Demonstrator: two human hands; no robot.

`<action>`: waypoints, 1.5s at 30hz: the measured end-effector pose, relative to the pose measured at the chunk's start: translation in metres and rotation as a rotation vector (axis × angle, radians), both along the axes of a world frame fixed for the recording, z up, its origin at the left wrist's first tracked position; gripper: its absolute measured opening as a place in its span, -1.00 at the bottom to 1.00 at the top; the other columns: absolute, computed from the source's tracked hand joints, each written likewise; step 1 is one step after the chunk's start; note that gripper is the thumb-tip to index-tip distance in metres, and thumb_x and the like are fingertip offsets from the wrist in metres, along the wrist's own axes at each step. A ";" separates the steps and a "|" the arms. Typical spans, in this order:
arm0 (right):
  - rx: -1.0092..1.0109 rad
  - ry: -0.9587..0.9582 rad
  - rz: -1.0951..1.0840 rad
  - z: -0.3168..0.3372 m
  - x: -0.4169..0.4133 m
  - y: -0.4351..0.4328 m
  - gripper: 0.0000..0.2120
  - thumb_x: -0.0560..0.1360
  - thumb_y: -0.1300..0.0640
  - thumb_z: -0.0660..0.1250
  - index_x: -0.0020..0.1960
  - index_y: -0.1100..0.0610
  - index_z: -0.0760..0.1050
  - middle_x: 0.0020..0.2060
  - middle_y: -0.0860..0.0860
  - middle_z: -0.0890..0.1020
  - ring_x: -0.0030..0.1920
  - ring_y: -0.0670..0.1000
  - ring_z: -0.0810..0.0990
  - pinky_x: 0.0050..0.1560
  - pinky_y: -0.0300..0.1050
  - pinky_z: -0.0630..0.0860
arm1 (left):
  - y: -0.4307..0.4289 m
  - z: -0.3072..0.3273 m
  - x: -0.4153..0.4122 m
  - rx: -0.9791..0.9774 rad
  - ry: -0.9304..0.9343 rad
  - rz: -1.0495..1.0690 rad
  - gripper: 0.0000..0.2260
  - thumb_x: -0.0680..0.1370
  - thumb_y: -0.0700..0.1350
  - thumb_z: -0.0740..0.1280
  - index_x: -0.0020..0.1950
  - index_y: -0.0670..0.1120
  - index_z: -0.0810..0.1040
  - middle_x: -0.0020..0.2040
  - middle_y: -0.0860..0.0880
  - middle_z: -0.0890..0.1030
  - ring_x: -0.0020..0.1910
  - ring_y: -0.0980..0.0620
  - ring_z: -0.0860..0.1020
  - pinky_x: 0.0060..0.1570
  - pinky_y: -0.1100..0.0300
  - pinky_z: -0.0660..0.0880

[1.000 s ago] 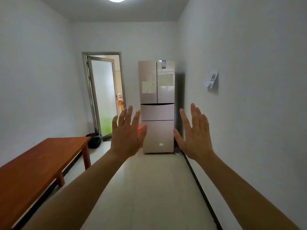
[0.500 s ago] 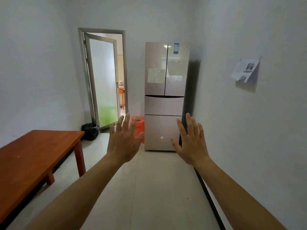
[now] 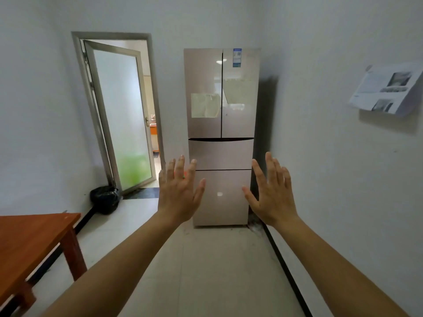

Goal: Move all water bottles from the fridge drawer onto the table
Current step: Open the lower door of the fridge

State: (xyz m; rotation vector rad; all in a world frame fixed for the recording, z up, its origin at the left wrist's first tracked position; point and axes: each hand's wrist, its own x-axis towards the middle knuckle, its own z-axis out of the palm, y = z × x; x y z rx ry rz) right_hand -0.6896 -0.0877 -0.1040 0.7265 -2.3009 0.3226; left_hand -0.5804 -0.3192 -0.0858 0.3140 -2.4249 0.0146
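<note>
We're reaching both arms out toward the fridge (image 3: 220, 99), which is standing in the far corner, well beyond our fingertips. Our left grip (image 3: 180, 195) is hovering in front of the fridge's lower left edge, fingers straight and spread, fully released and grasping nothing. Our right grip (image 3: 272, 197) is doing the same thing in front of the fridge's lower right edge, back of the hand facing us, also released. The upper drawer (image 3: 220, 154) and the lower drawer (image 3: 220, 202) under the fridge's double doors are both sitting closed. So the water bottles are hidden from us, and we can't tell which drawer they're in. The reddish wooden counter (image 3: 29, 243) is sitting left of the fridge and much nearer to us, along the left wall. A frosted glass door (image 3: 121, 124) is standing open just left of the fridge, with a black bag (image 3: 105, 200) slumping on the floor beside it. Some printed sheets (image 3: 386, 90) are hanging on the wall right of the fridge.
</note>
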 end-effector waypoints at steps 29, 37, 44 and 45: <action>0.083 -0.230 -0.025 -0.015 -0.642 -0.366 -0.27 0.62 -0.24 0.08 0.63 0.08 -0.06 0.61 0.16 -0.09 0.61 0.15 -0.10 0.56 0.12 -0.08 | -0.379 -0.021 -0.647 0.128 -0.121 0.078 -0.36 0.60 0.25 -0.11 0.60 -0.05 0.12 0.60 -0.16 0.14 0.58 -0.17 0.06 0.50 -0.20 0.12; 0.109 -0.314 -0.056 -0.057 -0.805 -0.413 -0.27 0.62 -0.25 0.05 0.62 0.12 -0.05 0.60 0.18 0.03 0.60 0.16 -0.02 0.57 0.12 0.00 | -0.422 -0.076 -0.805 0.172 -0.230 0.051 -0.39 0.63 0.25 -0.06 0.60 -0.03 0.06 0.61 -0.14 0.09 0.59 -0.14 0.05 0.51 -0.18 0.10; 0.172 -0.470 0.042 -0.088 -0.913 -0.469 -0.29 0.63 -0.22 0.09 0.62 0.14 0.00 0.59 0.16 0.13 0.59 0.15 0.04 0.52 0.07 0.13 | -0.453 -0.104 -0.902 0.404 -0.282 0.117 -0.37 0.64 0.22 0.05 0.61 -0.09 0.02 0.62 -0.13 0.04 0.60 -0.14 0.01 0.54 -0.11 0.06; 0.177 -0.487 0.062 -0.090 -0.925 -0.479 -0.30 0.63 -0.21 0.09 0.61 0.13 0.02 0.58 0.15 0.15 0.58 0.14 0.06 0.51 0.07 0.15 | -0.460 -0.106 -0.912 0.424 -0.272 0.120 -0.37 0.64 0.21 0.06 0.61 -0.09 0.02 0.62 -0.13 0.05 0.60 -0.13 0.02 0.55 -0.10 0.06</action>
